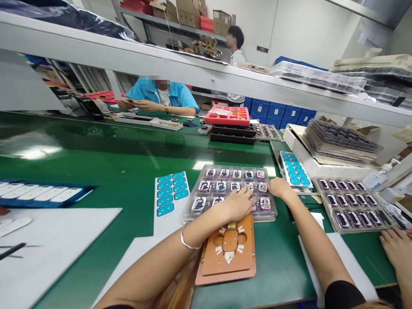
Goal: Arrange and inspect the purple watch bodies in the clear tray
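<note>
A clear plastic tray [232, 172] holds several small watch cases in rows. Over its middle and front right, my left hand [238, 202] lies with fingers stretched out and apart, its fingertips among the watch cases; whether they pinch one cannot be seen. My right hand [279, 188] is curled closed at the tray's right edge, fingers partly hidden. Just below my left hand sits an orange-brown fixture plate [212, 257] with a rounded-square block in its centre. A white sheet of blue rounded-square stickers [172, 192] lies left of the tray.
Another tray of watch cases [354, 205] lies to the right, with another person's hand [397, 251] near it. More blue stickers [293, 168] and stacked trays [341, 141] stand behind. A person in blue [180, 96] works opposite. A white shelf beam [206, 79] crosses above the green table [109, 159].
</note>
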`<state>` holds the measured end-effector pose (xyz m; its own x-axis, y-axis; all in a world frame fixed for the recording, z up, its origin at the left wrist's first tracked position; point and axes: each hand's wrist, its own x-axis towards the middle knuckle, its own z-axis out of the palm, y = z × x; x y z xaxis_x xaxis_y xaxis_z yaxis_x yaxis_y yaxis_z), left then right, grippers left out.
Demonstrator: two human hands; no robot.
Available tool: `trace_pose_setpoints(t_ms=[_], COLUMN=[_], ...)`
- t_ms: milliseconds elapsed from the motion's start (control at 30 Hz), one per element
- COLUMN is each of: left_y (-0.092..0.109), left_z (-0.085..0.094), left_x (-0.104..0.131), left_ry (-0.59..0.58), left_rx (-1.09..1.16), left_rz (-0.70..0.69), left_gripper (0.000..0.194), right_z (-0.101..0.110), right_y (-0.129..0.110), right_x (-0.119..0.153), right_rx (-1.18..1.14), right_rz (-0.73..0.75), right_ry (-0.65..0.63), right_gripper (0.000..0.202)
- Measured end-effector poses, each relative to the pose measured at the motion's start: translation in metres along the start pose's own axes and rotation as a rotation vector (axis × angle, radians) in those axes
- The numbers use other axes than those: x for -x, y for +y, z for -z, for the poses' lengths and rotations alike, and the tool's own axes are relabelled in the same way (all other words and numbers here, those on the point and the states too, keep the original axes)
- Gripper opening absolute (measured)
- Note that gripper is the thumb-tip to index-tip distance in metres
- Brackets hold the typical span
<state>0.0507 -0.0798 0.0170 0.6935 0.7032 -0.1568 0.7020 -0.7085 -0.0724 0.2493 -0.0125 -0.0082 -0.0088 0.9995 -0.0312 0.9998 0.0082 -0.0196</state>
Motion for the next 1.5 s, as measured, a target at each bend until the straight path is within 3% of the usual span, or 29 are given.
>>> trace_pose_setpoints(t_ms=[233,667,900,1167,1500], left_y=[0.0,-0.003,-0.003,-0.001,-0.001], left_z=[0.003,-0.004,-0.003,-0.004,-0.004], left_x=[0.001,-0.001,-0.001,-0.002,-0.002], left_ry=[-0.019,-0.007,-0.019,0.0,0.018], left_rx=[-0.013,-0.036,-0.035,-0.001,0.019], left_rz=[0.001,-0.011,-0.02,-0.006,-0.004], left_gripper=[0.04,0.04,0.039,0.04,0.038], right_z=[-0.002,-0.017,-0.02,-0.006,0.011], right_y=[-0.005,0.003,0.005,0.003,-0.011], right_x=[-0.008,-0.009,-0.011,-0.003,0.002], right_rx=[0.013,-0.051,-0.054,0.004,0.124], right_rz=[0.012,-0.145,-0.158,-0.01,0.071], right_ry=[-0.075,0.073,0.095,-0.014,-0.161], right_gripper=[0.038,0.055,0.059,0.056,0.031])
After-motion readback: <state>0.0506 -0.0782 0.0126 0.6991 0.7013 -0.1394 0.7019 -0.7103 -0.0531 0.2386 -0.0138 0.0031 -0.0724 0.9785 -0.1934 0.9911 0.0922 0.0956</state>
